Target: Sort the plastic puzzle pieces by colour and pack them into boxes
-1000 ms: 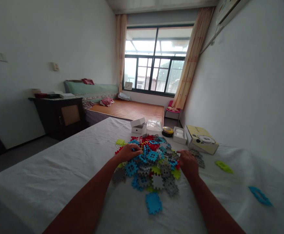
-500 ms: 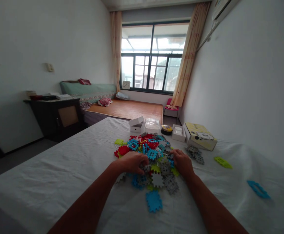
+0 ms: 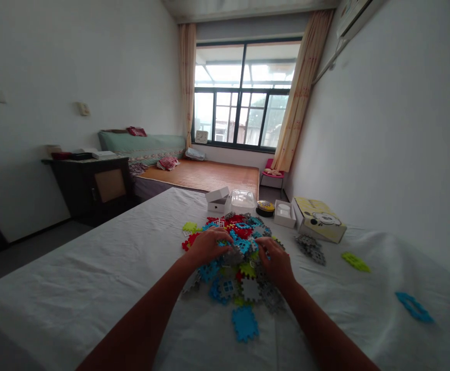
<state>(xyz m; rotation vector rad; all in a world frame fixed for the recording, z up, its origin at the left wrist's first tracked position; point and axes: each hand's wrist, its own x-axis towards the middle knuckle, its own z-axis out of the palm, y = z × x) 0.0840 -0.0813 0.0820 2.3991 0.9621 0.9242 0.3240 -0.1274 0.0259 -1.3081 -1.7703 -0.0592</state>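
Note:
A heap of interlocking plastic building pieces (image 3: 244, 226) in red, blue, grey, white and lime lies on the cloth-covered table. My left hand (image 3: 209, 247), at the heap's left side, is closed with thumb and fingers on a grey toothed building piece (image 3: 234, 255). My right hand (image 3: 277, 260) reaches over the right side, its fingers bent together by a blue windowed piece (image 3: 242, 246); what they pinch, if anything, is hidden. Toward me lie a white square piece (image 3: 251, 289) and a flat blue piece (image 3: 245, 323).
Behind the heap stand an open white box (image 3: 218, 201), a clear plastic container (image 3: 242, 200), a round black-and-yellow tin (image 3: 265, 208), a small white box (image 3: 285, 214) and a yellow cartoon box (image 3: 319, 219). Grey pieces (image 3: 310, 250), a lime piece (image 3: 355, 262) and a blue frame (image 3: 414, 307) lie at the right.
My left hand has risen a little with the grey piece. My right hand has moved left, away from the heap's right edge, and closer to my left hand.

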